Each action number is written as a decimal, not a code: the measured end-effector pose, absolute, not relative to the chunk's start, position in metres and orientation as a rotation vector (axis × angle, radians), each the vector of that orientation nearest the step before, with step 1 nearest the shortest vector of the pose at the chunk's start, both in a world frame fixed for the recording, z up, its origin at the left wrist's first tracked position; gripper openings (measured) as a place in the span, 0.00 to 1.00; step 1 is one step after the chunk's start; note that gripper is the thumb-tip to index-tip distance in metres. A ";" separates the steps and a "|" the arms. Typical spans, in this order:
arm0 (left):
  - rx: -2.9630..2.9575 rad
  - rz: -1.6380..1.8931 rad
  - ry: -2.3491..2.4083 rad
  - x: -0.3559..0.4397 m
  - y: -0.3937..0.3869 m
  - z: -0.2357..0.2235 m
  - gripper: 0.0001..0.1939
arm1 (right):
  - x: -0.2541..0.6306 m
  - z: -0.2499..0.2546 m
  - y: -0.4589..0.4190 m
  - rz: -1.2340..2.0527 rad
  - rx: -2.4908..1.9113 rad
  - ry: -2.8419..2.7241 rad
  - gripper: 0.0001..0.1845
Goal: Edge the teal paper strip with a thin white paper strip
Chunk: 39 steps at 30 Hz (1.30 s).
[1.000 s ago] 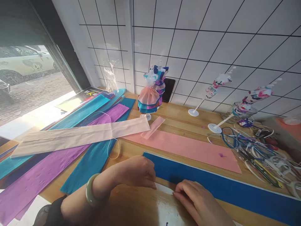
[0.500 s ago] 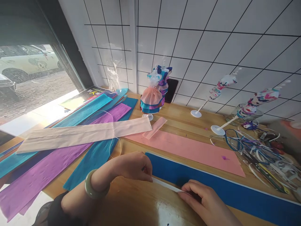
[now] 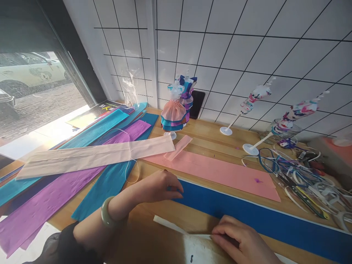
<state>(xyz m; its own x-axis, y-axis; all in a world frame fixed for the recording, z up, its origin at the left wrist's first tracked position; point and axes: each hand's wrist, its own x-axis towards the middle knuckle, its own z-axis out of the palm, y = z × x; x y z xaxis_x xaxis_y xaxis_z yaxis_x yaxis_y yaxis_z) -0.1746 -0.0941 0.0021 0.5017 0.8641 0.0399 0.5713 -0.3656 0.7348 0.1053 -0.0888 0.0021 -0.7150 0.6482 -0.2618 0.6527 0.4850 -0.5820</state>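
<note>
As fingers (image 3: 220, 230) pinch, strip (image 3: 169, 224) extends leftward.

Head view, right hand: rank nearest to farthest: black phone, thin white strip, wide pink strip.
1. Thin white strip: one end at the right hand, running left.
2. Wide pink strip: ahead, beyond the blue strip.
3. Black phone: at the back, by the tiled wall.

Head-worn view, angled forward and down, tabletop (image 3: 203, 134) near (wall (image 3: 220, 49) beyond)
</note>
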 end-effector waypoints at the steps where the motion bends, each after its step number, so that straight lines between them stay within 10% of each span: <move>1: 2.133 0.599 1.195 -0.171 -0.093 0.000 0.10 | 0.105 0.001 -0.090 -1.034 1.171 2.727 0.14; 39: 2.470 0.515 1.201 -0.155 -0.090 -0.022 0.13 | 0.105 -0.026 -0.066 -0.619 1.331 2.993 0.07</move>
